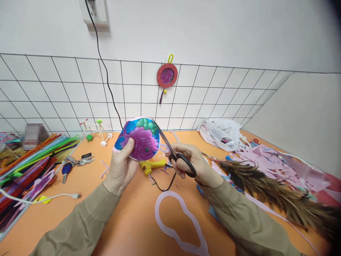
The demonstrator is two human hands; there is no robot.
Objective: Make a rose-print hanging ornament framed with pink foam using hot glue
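My left hand (124, 167) grips a rounded flower-print cutout (142, 140), a purple peony with green leaves on blue, edged in pale pink. The thumb lies on its front; the other fingers are hidden behind. In my right hand (195, 160) are black-handled scissors (170, 145), their blades pointing up and left at the cutout's right edge. A curled pale strip hangs by the blades. Below the hands a pink outline-shaped offcut (160, 209) lies on the orange table (128, 217). Behind them rests a yellow glue gun (153, 164) with a black cord.
Pipe cleaners (34, 156) are heaped at the left, near keys (84, 160) and a white cable (58, 196). A small stick model (99, 133) stands at the back. On the right are a plastic bag (221, 131), pink scraps (282, 163) and a feather duster (266, 188). A round ornament (159, 76) hangs on the wall grid.
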